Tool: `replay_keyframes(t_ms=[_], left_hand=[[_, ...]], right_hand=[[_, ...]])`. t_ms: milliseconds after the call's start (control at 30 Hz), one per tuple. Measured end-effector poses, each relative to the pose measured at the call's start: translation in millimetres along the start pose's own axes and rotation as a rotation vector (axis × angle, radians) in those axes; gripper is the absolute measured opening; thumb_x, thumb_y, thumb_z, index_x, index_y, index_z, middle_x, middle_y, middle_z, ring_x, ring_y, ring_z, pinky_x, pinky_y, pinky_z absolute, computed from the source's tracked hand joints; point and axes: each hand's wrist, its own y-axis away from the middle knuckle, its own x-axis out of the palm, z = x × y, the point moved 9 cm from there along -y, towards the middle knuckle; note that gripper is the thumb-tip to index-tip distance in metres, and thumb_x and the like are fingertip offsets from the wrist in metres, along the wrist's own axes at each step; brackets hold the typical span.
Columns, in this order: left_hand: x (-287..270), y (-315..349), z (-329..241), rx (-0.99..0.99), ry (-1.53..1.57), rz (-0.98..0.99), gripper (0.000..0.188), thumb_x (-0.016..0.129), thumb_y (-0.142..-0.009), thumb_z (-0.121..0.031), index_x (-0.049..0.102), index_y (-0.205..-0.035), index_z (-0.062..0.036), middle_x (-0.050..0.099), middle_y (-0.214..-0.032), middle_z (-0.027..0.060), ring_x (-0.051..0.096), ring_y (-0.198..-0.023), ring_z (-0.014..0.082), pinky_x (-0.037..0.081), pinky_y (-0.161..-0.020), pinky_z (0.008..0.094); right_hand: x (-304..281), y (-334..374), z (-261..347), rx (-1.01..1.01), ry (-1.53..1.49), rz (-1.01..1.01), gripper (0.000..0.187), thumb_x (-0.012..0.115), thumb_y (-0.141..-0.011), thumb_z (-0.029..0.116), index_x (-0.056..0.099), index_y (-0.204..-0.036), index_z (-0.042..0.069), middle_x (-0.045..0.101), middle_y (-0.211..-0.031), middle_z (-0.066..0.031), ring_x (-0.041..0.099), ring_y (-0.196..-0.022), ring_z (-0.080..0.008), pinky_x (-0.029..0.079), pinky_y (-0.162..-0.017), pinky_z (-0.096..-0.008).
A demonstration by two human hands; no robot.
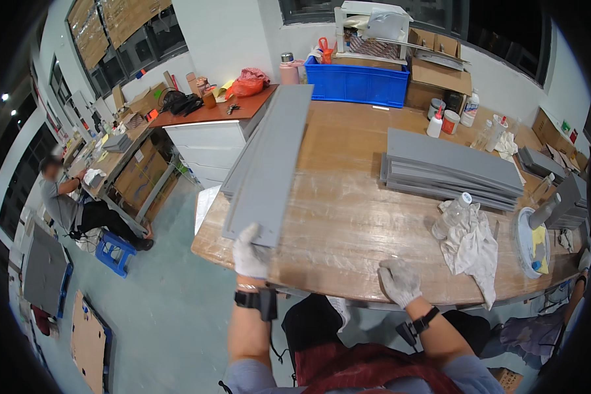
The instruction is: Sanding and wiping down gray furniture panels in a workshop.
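My left hand (pixel 251 252), in a whitish work glove, grips the near end of a long flat grey panel (pixel 276 151). That panel lies over a fanned pile of similar grey panels (pixel 244 164) at the table's left side. My right hand (pixel 400 280), also gloved, rests on the table's front edge with its fingers curled in and nothing showing in them. To its right lie a crumpled white cloth (pixel 469 249) and a clear plastic bottle (pixel 452 214). A neat stack of grey panels (pixel 450 164) sits farther back on the right.
Along the back of the wooden table (pixel 341 223) stand a blue bin (pixel 358 84), a white squeeze bottle (pixel 435 123) and several containers. A round white tray (pixel 526 243) is at the right. A cabinet (pixel 203 148) adjoins on the left; beyond it a person (pixel 65 197) sits on a blue stool (pixel 115 252).
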Motion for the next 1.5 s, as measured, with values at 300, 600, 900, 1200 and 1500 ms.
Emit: replay_keyframes(t_ms=[300,600,900,1200,1500], left_hand=[[-34.1,-146.3,-6.4,-0.089,-0.057,-0.079,0.037,0.067,-0.087,0.001,0.06,-0.123,0.0003,0.069,-0.116,0.0115,0.068,-0.108,0.0279,0.056,-0.1,0.0393],[-53.6,-186.1,7.3,-0.175,-0.163,-0.14,0.025,0.063,-0.099,-0.017,0.059,-0.119,-0.0012,0.071,-0.104,0.0157,0.073,-0.09,0.029,0.064,-0.078,0.0421],[-88.6,-163.2,-33.0,-0.364,-1.106,-0.299,0.046,0.048,-0.106,-0.049,0.063,-0.111,-0.0058,0.066,-0.073,0.0116,0.061,-0.05,0.0214,0.047,-0.04,0.0339],[-107.5,-183.8,-18.3,-0.427,-1.337,-0.368,0.062,0.042,-0.106,-0.054,0.066,-0.09,0.0011,0.062,-0.066,0.0115,0.062,-0.05,0.0253,0.049,-0.042,0.0391],[-97.1,-146.1,30.2,-0.359,-0.884,-0.103,0.05,0.055,-0.102,-0.056,0.057,-0.095,-0.0062,0.064,-0.066,0.0103,0.057,-0.043,0.0198,0.046,-0.04,0.0331]], right_hand=[[-0.3,4.3,-9.6,0.036,-0.032,-0.048,0.021,0.064,-0.091,0.025,0.079,-0.095,0.011,0.076,-0.094,-0.0126,0.072,-0.091,-0.0314,0.057,-0.082,-0.0429],[-6.7,4.6,-4.5,0.034,-0.061,-0.069,0.019,0.064,-0.091,0.022,0.077,-0.094,0.009,0.075,-0.095,-0.0146,0.072,-0.089,-0.0329,0.057,-0.082,-0.0432],[-3.1,8.1,-9.4,-0.004,-0.083,-0.159,0.012,0.07,-0.087,0.014,0.077,-0.094,0.006,0.076,-0.094,-0.0143,0.072,-0.088,-0.0336,0.057,-0.083,-0.0422],[-1.8,7.2,-7.8,-0.014,-0.047,-0.131,0.014,0.07,-0.087,0.013,0.077,-0.095,0.005,0.075,-0.094,-0.0161,0.072,-0.089,-0.0334,0.057,-0.083,-0.0422],[0.5,10.2,-11.0,-0.014,-0.022,-0.172,0.013,0.07,-0.087,0.014,0.077,-0.094,0.006,0.075,-0.095,-0.0156,0.071,-0.089,-0.0332,0.057,-0.083,-0.0414]])
